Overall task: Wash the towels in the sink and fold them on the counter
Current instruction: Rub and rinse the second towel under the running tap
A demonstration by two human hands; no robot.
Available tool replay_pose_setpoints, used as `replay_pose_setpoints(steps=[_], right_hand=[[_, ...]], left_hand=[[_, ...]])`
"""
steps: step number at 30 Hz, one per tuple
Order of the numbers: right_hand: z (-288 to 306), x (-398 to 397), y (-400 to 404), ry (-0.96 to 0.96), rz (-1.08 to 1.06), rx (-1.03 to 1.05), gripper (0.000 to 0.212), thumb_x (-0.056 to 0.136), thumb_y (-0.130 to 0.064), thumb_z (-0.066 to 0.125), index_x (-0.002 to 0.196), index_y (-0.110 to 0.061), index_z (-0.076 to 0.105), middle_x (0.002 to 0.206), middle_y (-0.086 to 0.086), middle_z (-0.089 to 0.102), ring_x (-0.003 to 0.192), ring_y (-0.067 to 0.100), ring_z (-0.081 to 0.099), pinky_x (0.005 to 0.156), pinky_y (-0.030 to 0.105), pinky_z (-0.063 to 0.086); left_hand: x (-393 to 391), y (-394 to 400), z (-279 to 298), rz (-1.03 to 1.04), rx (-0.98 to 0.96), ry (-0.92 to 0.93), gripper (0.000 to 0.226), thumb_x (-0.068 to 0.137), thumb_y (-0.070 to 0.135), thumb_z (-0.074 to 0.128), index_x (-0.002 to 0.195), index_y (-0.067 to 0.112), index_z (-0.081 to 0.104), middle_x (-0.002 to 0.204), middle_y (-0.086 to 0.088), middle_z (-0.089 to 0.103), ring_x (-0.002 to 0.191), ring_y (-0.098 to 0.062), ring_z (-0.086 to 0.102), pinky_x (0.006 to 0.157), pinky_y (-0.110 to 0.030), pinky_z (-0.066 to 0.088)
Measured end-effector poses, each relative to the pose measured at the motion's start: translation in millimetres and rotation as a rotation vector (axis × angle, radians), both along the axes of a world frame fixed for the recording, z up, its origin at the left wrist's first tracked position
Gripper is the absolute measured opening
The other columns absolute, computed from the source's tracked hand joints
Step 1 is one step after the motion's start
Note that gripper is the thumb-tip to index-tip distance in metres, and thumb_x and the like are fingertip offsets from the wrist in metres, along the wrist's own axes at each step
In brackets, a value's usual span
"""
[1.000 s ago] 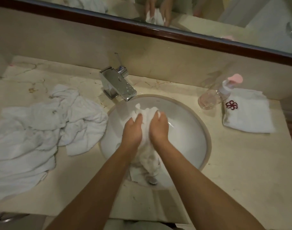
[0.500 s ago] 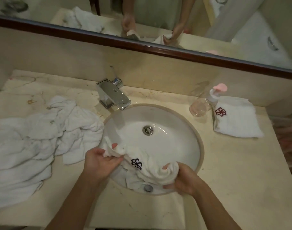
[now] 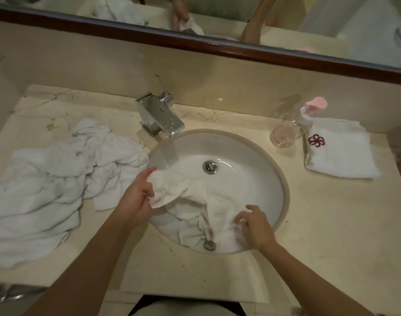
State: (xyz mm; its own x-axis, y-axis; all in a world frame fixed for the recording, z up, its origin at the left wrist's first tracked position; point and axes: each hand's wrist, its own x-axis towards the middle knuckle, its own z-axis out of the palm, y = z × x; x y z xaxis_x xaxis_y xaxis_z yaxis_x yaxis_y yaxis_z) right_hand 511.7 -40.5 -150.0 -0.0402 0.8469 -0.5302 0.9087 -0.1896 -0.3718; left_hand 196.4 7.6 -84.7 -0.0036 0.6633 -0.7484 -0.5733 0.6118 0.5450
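The wet towel (image 3: 195,195) stretches left to right across the sink's (image 3: 284,179) near side; left hand (image 3: 135,197) grips its left end, right hand (image 3: 254,226) seemingly pinches the right end.

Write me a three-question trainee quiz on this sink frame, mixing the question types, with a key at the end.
1. True or false: the folded towel with the red emblem lies inside the sink basin.
2. Which hand grips the bunched end of the wet towel at the basin's left rim? A) left hand B) right hand
3. Fill in: the clear pump bottle with the pink top stands between the basin and the ____.

Key: 1. False, it lies on the counter to the right. 2. A. 3. The folded towel.
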Motion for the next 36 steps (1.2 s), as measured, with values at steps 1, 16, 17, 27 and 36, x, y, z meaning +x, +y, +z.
replay_pose_setpoints(steps=[1, 16, 17, 27, 36], right_hand=[[-2.9, -1.6, 3.0, 0.093, -0.282, -0.022, 0.027, 0.093, -0.005, 0.050, 0.095, -0.020, 0.072, 0.131, 0.008, 0.061, 0.119, 0.029, 0.058, 0.093, 0.031, 0.044], [21.2, -42.9, 39.8, 1.036, -1.331, -0.238, 0.004, 0.090, -0.009, 0.063, 0.091, -0.009, 0.060, 0.083, 0.010, 0.068, 0.060, 0.021, 0.068, 0.043, 0.028, 0.052], [38.5, -35.3, 36.7, 1.200, -1.413, -0.261, 0.006, 0.093, -0.007, 0.058, 0.088, -0.009, 0.060, 0.076, 0.006, 0.068, 0.054, 0.017, 0.067, 0.037, 0.022, 0.046], [94.9, -20.2, 34.1, 0.757, -1.090, 0.033, 0.007, 0.098, -0.017, 0.061, 0.104, -0.020, 0.065, 0.111, 0.009, 0.072, 0.098, 0.028, 0.069, 0.075, 0.037, 0.057], [137.3, -85.6, 93.3, 0.505, -0.514, 0.212, 0.039, 0.092, -0.036, 0.049, 0.117, -0.012, 0.069, 0.110, 0.004, 0.070, 0.105, 0.028, 0.067, 0.092, 0.044, 0.054]], left_hand=[[-1.3, -1.8, 0.4, -0.046, 0.040, 0.047, 0.073, 0.063, -0.010, 0.036, 0.132, 0.009, 0.053, 0.128, -0.016, 0.054, 0.113, -0.030, 0.057, 0.078, -0.028, 0.053], [41.8, -13.0, 2.7, -0.227, -0.384, -0.042, 0.026, 0.091, 0.027, 0.065, 0.092, 0.003, 0.074, 0.082, -0.014, 0.074, 0.060, -0.026, 0.070, 0.053, -0.032, 0.059], [47.6, -10.0, 3.9, -0.238, -0.374, -0.087, 0.027, 0.092, 0.027, 0.063, 0.088, 0.003, 0.073, 0.076, -0.013, 0.073, 0.056, -0.025, 0.070, 0.052, -0.032, 0.058], [34.1, 54.4, 12.1, -0.033, 0.039, 0.188, 0.030, 0.100, 0.022, 0.055, 0.127, 0.006, 0.058, 0.112, -0.013, 0.071, 0.095, -0.026, 0.071, 0.090, -0.044, 0.056], [77.0, 30.2, 30.8, -0.314, 0.190, 0.664, 0.041, 0.100, 0.044, 0.049, 0.126, 0.014, 0.061, 0.123, -0.002, 0.064, 0.120, -0.023, 0.057, 0.101, -0.033, 0.041]])
